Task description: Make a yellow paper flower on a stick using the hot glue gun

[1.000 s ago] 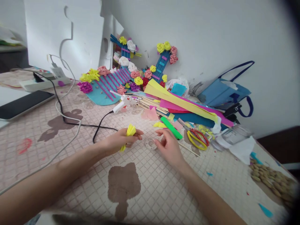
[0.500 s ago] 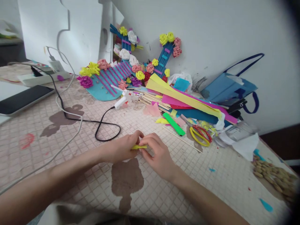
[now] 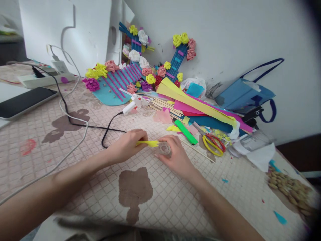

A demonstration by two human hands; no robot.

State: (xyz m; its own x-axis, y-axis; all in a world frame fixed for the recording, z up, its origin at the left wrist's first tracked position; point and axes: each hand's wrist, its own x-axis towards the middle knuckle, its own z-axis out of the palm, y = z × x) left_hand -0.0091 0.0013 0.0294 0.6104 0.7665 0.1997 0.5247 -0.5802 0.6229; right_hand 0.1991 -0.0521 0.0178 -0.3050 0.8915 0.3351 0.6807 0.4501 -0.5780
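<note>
My left hand (image 3: pixel 131 144) pinches one end of a small piece of yellow crepe paper (image 3: pixel 149 143), which stretches to the right and flares at its far end. In my right hand (image 3: pixel 175 154) is a small roll of clear tape (image 3: pixel 165 149), gripped between thumb and fingers with its round side turned up. The flared paper end meets the roll; whether tape sticks to it I cannot make out. Both hands are low over the middle of the tiled-pattern tabletop (image 3: pixel 100 187).
Behind my hands lie a white glue gun (image 3: pixel 129 107) with a black cord, a green cutter (image 3: pixel 186 132) and yellow-and-red scissors (image 3: pixel 213 144). Paper-flower guitars (image 3: pixel 115 85) lean at the back. A phone (image 3: pixel 27 102) is left, a blue bag (image 3: pixel 245 93) right, peanuts (image 3: pixel 288 190) at far right.
My right hand now holds a roll of clear tape, where before its fingers were at the yellow paper. The hands have moved slightly apart, and more of the paper shows.
</note>
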